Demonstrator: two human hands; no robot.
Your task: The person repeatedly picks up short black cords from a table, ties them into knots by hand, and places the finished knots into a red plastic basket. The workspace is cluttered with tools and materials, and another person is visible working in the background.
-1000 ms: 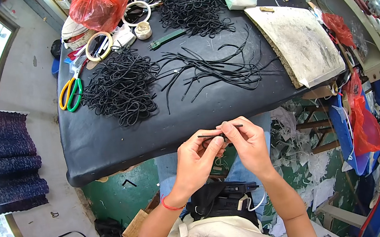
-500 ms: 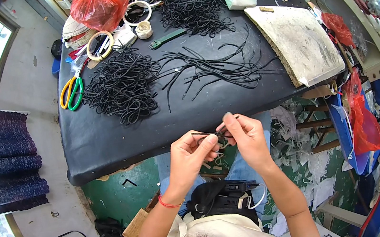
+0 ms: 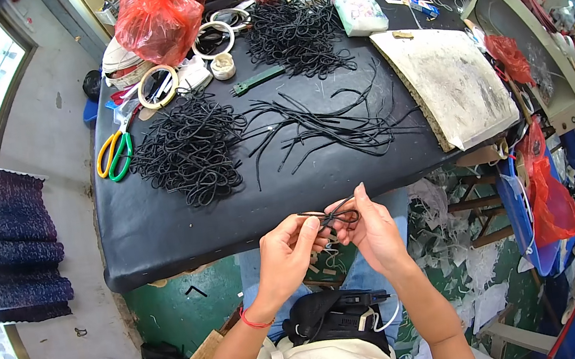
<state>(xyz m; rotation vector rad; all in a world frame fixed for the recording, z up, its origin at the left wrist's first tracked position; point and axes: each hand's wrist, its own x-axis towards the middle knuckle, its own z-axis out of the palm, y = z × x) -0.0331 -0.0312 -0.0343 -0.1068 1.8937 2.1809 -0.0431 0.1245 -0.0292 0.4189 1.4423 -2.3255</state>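
Between my two hands, just in front of the table's near edge, is a thin black cord (image 3: 331,218) looped into a small bow-like knot. My left hand (image 3: 287,246) pinches one side of it between thumb and fingers. On the other side, my right hand (image 3: 377,234) grips a loop of the cord, its thumb pointing up. Beyond them, loose straight black cords (image 3: 328,127) lie spread on the black table (image 3: 165,246). A heap of looped black cords (image 3: 189,149) sits to their left, and a second heap (image 3: 294,33) lies farther back.
Scissors with yellow and green handles (image 3: 114,155) lie at the table's left. Tape rings (image 3: 158,87), a green tool (image 3: 258,80) and a red plastic bag (image 3: 161,22) are behind. A stained pale board (image 3: 449,85) rests at the right. Scraps litter the floor (image 3: 457,251).
The cord between my hands now shows spread loops round a knot, where it was bunched before. My right thumb and fingers have straightened. The view has tilted slightly, so the table appears lower.
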